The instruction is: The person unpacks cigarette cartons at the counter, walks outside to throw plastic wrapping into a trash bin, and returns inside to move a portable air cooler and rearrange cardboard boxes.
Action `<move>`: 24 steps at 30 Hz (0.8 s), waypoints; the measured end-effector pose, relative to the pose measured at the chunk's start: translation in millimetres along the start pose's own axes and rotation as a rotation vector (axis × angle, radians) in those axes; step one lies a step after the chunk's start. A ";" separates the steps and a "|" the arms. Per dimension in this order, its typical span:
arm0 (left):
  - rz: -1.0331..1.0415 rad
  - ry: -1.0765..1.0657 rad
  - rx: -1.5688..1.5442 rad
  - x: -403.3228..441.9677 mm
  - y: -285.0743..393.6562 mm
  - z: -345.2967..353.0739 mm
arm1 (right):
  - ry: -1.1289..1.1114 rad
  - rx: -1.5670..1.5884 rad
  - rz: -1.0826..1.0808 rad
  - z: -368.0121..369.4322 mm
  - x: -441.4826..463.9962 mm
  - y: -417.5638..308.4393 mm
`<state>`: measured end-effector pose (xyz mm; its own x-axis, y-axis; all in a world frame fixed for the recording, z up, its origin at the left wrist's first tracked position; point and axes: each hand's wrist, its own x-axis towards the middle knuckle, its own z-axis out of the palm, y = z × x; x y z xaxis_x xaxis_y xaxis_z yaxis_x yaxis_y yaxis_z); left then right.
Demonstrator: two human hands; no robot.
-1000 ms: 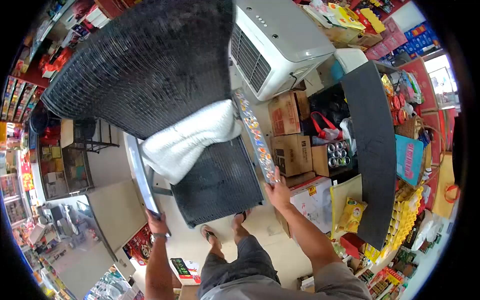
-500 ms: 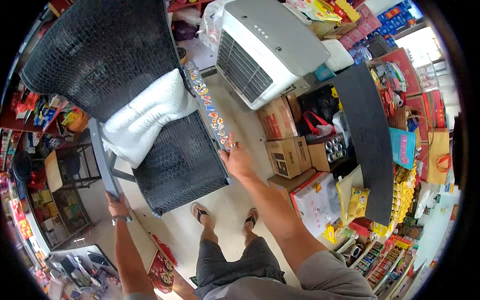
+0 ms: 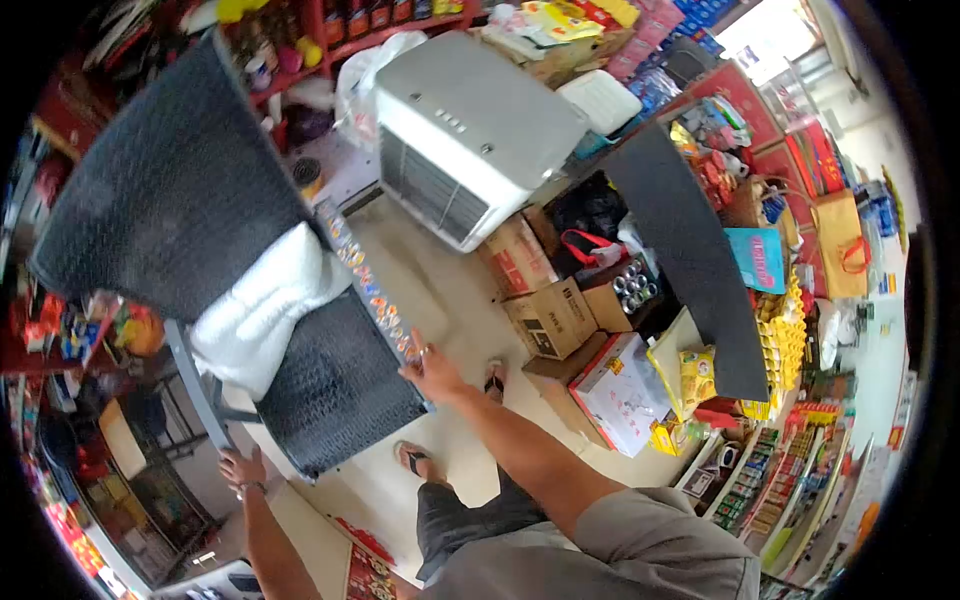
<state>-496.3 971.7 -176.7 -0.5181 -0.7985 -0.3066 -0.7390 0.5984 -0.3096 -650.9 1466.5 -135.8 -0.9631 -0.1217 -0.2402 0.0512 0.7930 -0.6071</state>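
Observation:
A black woven chair (image 3: 335,375) with a tall backrest (image 3: 165,190) and grey armrests stands in front of me, tilted in view. A white quilted cushion (image 3: 265,320) lies across its seat, against the backrest. My right hand (image 3: 435,374) is closed around the front end of the right armrest (image 3: 365,280), which is covered in colourful cartoon stickers. At the front tip of the plain left armrest (image 3: 195,385), my left hand (image 3: 242,468) grips the end, its fingers partly showing. A band circles the left wrist.
A white and grey air cooler (image 3: 470,120) stands beyond the chair. To the right are cardboard boxes (image 3: 552,318), a box of cans (image 3: 635,287) and a dark curved counter top (image 3: 690,250). Stocked shelves (image 3: 770,490) line the right; a glass cabinet (image 3: 130,500) stands left.
In view, the chair and both hands have shifted left and downward, while the cooler and boxes moved left. My feet have changed position, one now farther forward. Both hands stay at the armrests.

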 end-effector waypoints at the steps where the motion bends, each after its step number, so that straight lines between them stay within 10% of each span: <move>1: 0.039 0.040 -0.093 -20.1 18.9 -19.8 | -0.023 0.058 -0.079 -9.9 5.8 5.2; 6: 0.321 0.181 -0.597 -95.3 106.2 -69.5 | -0.214 0.222 0.160 -120.1 13.2 45.1; 13: 0.518 -0.178 -1.297 -170.7 329.9 -209.4 | -0.108 0.411 0.420 -239.8 81.1 121.6; 24: 0.961 0.068 -0.785 -97.2 604.3 -433.2 | 0.186 0.687 0.427 -353.8 211.7 101.8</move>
<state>-1079.1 1382.2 55.9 -0.9956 -0.0746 -0.0560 -0.0931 0.7595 0.6438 -943.1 1732.6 19.5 -0.8489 0.2563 -0.4623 0.5145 0.1999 -0.8339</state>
